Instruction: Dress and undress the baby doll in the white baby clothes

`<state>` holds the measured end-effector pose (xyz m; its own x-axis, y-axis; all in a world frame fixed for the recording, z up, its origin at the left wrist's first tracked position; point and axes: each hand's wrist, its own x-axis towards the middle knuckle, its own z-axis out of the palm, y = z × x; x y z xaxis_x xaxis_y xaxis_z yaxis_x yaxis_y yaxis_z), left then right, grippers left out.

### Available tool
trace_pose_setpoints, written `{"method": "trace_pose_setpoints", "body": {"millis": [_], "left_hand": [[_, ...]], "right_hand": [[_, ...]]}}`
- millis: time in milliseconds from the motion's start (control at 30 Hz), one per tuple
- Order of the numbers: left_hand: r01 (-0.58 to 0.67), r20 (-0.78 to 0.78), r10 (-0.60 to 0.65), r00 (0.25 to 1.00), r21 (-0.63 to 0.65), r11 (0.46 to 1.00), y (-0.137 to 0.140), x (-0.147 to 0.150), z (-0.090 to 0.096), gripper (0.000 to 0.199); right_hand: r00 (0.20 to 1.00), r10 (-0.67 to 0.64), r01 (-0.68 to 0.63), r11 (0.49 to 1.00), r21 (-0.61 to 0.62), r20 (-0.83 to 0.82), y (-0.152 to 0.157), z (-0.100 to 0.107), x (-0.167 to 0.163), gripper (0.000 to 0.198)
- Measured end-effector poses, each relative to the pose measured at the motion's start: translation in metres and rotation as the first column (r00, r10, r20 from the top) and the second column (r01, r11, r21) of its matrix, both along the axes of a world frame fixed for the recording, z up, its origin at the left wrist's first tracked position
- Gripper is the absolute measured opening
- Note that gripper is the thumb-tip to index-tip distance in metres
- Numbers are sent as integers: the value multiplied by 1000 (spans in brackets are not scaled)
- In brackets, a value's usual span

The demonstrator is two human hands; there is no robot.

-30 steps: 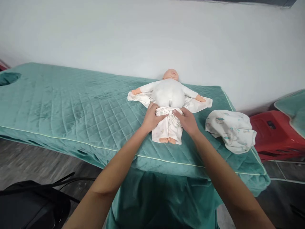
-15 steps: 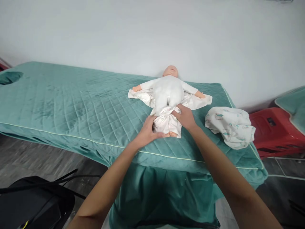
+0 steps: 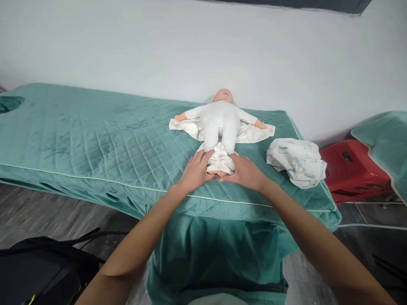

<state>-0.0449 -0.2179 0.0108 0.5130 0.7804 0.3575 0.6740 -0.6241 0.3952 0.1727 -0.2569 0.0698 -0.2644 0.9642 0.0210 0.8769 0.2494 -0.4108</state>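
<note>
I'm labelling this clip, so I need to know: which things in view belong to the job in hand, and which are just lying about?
In the job:
- left hand and right hand
- bunched white garment between them, around the doll's lower legs
- doll
- green bed beneath it

Apparently lying about:
- patterned white cloth
- red plastic stool
- black bag

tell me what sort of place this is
Perhaps a massage or babycare training room: a green quilted massage bed with an apparent face hole, and a baby doll lying on it.
</note>
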Motion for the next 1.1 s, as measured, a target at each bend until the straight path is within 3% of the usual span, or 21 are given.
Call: {"method": "trace_pose_setpoints", "body": {"millis": [133, 233, 333, 433, 500, 633, 733, 767, 800, 933, 1033, 1100], "left_hand": [[22, 36, -17, 999, -134, 991, -13, -5, 19, 68], [47, 130, -9, 991, -290, 956, -27, -13, 36, 55], [119, 176, -43, 983, -447, 886, -40, -25, 60, 55], [257, 199, -171, 965, -587, 768, -44, -38, 89, 55], [334, 200, -271, 941, -669, 664, -42, -46, 108, 50], [377, 236, -329, 914, -793, 479, -28, -59, 141, 38], [341, 219, -324, 920, -854, 393, -12, -63, 169, 39], [305, 188, -304, 934, -863, 403, -7, -63, 180, 39], [251, 147, -255, 956, -858, 447, -2, -62, 192, 37], [-8, 34, 41, 999, -660, 751, 10, -57, 239, 17], [-49, 22, 63, 998, -405, 913, 9, -53, 268, 38], [-111, -8, 111, 994, -190, 975, 11, -53, 280, 56]], "right_hand": [[992, 33, -25, 998, -65, 120, -6, 11, -3, 50], [999, 40, -34, 990, -136, 37, -12, 25, -2, 36], [989, 76, -106, 962, -253, -125, -16, 43, 2, 35], [929, 148, -294, 852, -433, -340, -17, 61, 6, 41], [879, 153, -385, 788, -480, -452, -15, 72, 8, 42], [832, 160, -438, 777, -453, -531, -9, 95, 6, 37], [793, 211, -470, 809, -353, -571, 0, 116, 1, 43], [778, 219, -476, 818, -324, -589, 4, 123, -2, 45], [760, 218, -480, 823, -304, -612, 9, 131, -6, 45], [647, 212, -516, 829, -215, -732, 32, 167, -24, 34], [546, 250, -496, 865, -69, -799, 43, 194, -39, 23], [488, 258, -416, 908, 37, -834, 48, 206, -50, 15]]}}
